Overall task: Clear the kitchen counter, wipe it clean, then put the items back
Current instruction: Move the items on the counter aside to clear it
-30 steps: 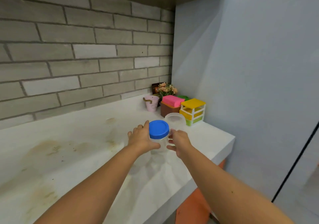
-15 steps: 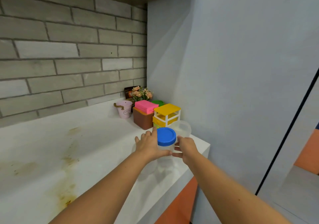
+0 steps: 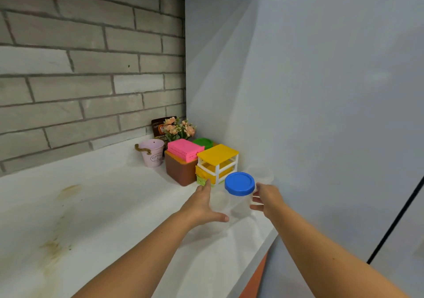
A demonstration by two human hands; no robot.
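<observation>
A clear jar with a blue lid [image 3: 239, 184] stands on the white, stained counter [image 3: 103, 206] near its right end, in front of a yellow mini drawer unit [image 3: 218, 162]. My left hand [image 3: 204, 206] is just left of the jar, fingers spread and off it. On the jar's right side my right hand [image 3: 267, 200] has its fingers apart, the tips close to the jar wall. A second clear container [image 3: 262, 173] shows faintly behind the jar against the wall.
In the back corner stand a pink bucket [image 3: 152, 155], a brown box [image 3: 181, 173] topped by a pink basket [image 3: 184, 149], a green lid [image 3: 203, 142], a flower bunch [image 3: 180, 127] and a brown packet [image 3: 160, 125]. The counter's right edge [image 3: 263, 240] meets the grey wall.
Both hands carried the blue-lidded jar right toward the corner, set it down by the yellow drawers and opened away from it. The view has swung right.
</observation>
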